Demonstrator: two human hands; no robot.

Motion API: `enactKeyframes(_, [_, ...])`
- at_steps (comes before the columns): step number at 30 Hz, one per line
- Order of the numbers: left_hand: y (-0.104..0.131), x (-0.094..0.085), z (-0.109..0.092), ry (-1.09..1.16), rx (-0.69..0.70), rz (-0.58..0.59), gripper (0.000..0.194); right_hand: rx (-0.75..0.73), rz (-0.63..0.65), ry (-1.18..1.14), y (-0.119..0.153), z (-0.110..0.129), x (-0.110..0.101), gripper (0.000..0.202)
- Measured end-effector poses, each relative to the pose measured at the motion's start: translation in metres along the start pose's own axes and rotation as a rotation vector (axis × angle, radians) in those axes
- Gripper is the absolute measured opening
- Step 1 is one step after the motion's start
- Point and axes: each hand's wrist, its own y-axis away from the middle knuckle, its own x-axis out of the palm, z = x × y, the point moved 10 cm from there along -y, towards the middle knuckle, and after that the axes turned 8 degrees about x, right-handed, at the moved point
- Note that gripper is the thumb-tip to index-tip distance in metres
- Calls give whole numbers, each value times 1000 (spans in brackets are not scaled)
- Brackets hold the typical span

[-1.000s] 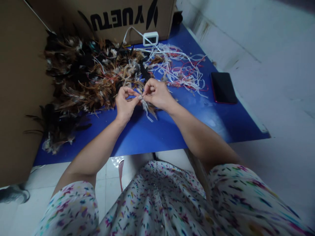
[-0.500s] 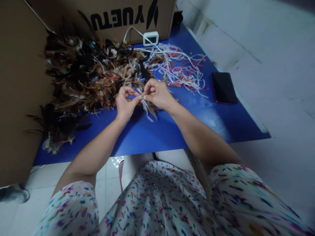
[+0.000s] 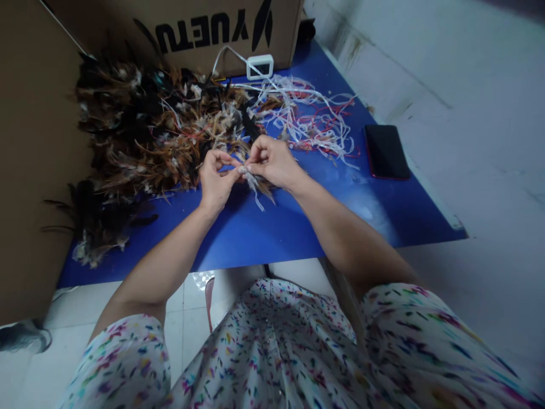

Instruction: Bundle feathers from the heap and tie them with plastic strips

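Note:
My left hand (image 3: 217, 180) and my right hand (image 3: 275, 162) meet fingertip to fingertip over the blue table (image 3: 272, 238). Both are closed in a pinch on a small feather bundle (image 3: 252, 180), whose pale end and a white string hang down toward me. Behind my left hand spreads a large pile of brown and black feathers (image 3: 145, 153). To the right of the pile, beyond my right hand, lies a tangle of white and red strings (image 3: 315, 116). My fingertips partly hide the bundle.
A cardboard box (image 3: 272, 34) with black lettering stands at the back, before it a small white device (image 3: 259, 67) with a cable. A phone (image 3: 386, 151) lies at the right edge near the wall. Another tall cardboard box (image 3: 38, 170) is at the left.
The feather tips below my right hand have shifted slightly to the right. Both hands keep their pinch in nearly the same place.

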Motion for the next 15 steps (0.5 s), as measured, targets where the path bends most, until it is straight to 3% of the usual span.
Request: enactKeyframes(15, [1,2,4,63,-32,-15,61,65,4,13,-1,-7,2,39])
